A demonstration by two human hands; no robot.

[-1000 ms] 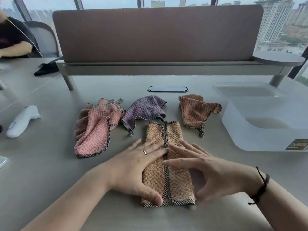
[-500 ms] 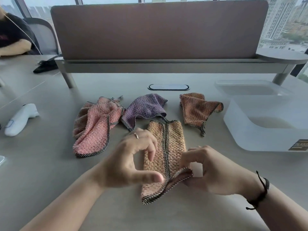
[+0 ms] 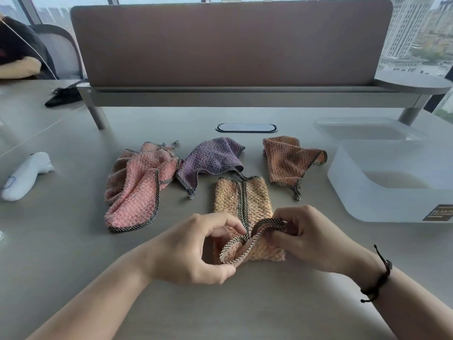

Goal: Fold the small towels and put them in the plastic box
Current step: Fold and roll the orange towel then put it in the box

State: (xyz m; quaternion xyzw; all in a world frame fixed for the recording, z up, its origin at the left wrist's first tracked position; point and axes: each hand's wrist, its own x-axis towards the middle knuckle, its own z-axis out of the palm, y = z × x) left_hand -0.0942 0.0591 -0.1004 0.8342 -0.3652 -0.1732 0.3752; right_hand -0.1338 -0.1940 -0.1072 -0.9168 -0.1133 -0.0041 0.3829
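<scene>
The peach towel (image 3: 242, 200) lies on the grey table (image 3: 73, 241), near the front edge and middle of the view; it is a waffle-weave cloth with a black-and-white checked border, both side flaps folded inward so the two bound edges meet in a seam down its centre; it forms a narrow strip whose long axis runs away from the person, far end towards the purple towel (image 3: 210, 159), near end raised off the table and curling back over itself.

The left hand (image 3: 196, 251) pinches the near-left corner of the strip between thumb and curled fingers; the right hand (image 3: 308, 236) pinches the near-right corner, fingers curled over the checked border, thumb beneath; a dark cord bracelet (image 3: 377, 278) sits on the right wrist.

Three more towels lie crumpled beyond: a pink towel (image 3: 139, 180) to the left, the purple one in the middle with a corner touching the strip's far end, an orange towel (image 3: 289, 160) to the right, apart from the strip.

The plastic box (image 3: 382, 200) stands at the right, translucent white, open at the top; its lid (image 3: 367, 131) lies just behind it.

A white handheld device (image 3: 24, 175) rests at the left edge; a desk divider (image 3: 230, 45) stands across the back.
</scene>
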